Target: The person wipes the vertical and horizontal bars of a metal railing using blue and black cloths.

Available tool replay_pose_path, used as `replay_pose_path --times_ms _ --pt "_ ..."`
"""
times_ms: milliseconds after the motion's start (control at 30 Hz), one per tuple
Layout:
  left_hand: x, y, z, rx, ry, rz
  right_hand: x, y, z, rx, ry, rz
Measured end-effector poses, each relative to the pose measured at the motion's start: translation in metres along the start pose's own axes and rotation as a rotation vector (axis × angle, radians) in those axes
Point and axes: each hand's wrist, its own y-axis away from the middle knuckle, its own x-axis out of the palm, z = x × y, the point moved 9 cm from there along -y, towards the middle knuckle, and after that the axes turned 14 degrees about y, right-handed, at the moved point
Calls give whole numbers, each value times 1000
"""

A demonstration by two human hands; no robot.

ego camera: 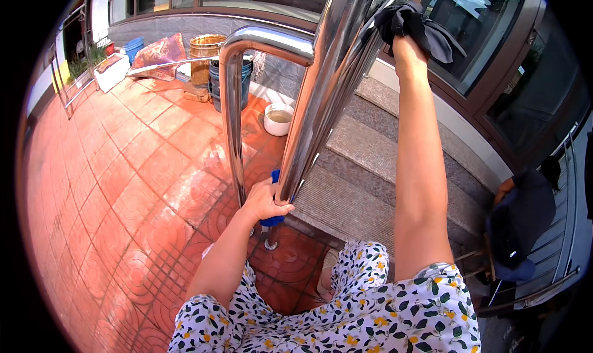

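A polished stainless steel handrail (pixel 303 135) rises in front of me beside granite steps (pixel 356 167). Low on its post, my left hand (pixel 266 200) is closed around the metal with a blue cloth (pixel 273 220) pressed against it. My right arm is stretched far forward and up. At its end my right hand (pixel 407 52), mostly covered, grips a black cloth (pixel 424 31) at the upper part of the railing. A bent steel tube (pixel 230 89) forms a loop to the left of the main post. The fingers of my right hand are hidden by the cloth.
A white bucket of murky water (pixel 279 116) stands on the red tiles (pixel 139 191) behind the rail. Further back are a dark blue bucket (pixel 243 86), a rusty drum (pixel 201 56) and a white planter box (pixel 112 72). At right, a person in dark clothing (pixel 521 218) is beside another railing (pixel 551 297).
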Motion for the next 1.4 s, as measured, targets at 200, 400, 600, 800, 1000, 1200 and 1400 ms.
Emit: replay_pose_path --times_ms 200,400,600,800,1000,1200,1400 --pt "-1 -1 -7 21 -15 -11 39 49 58 -243 -42 280" --pt "-4 2 -14 11 -7 -46 33 122 64 -182 -294 308" --pt "-11 18 -19 -94 -74 -151 28 107 78 -580 -72 40" --pt "-4 67 -2 -380 -226 -250 -1 56 13 38 330 -148" --pt "20 108 22 -497 -29 23 69 263 -85 157 342 761" --pt "103 165 27 -842 469 143 52 483 -83 452 222 1184" --pt "162 226 10 -1202 1182 -70 35 533 -7 222 329 1430"
